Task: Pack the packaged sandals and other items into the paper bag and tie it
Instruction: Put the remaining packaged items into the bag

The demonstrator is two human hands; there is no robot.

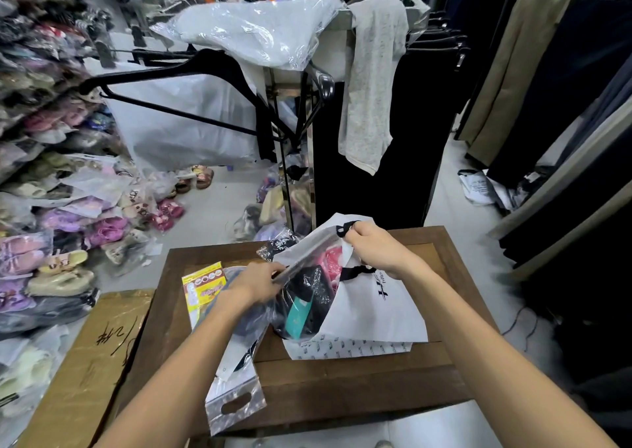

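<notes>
**Inspector A:** Premises: a clothing shop. Trousers hang on rails to the right, and bagged footwear is piled on shelves and on the floor to the left. A wooden desk stands in the foreground.

**Inspector B:** Position of the task items?

**A:** The white paper bag lies on its side on the desk, mouth facing left. A clear packet of dark sandals with a teal card sits partly inside the mouth; something pink shows deeper in. Another clear packet with a cut-out handle lies beside it, overhanging the desk's near edge. A yellow printed packet lies flat at the left.

**B:** Hands?

**A:** The right hand has its fingers closed on the bag's upper edge by the black cord handle, lifting the mouth open. The left hand is at the mouth, touching the plastic of the dark sandal packet. It is blurred, so I cannot tell whether its fingers are closed.
</notes>
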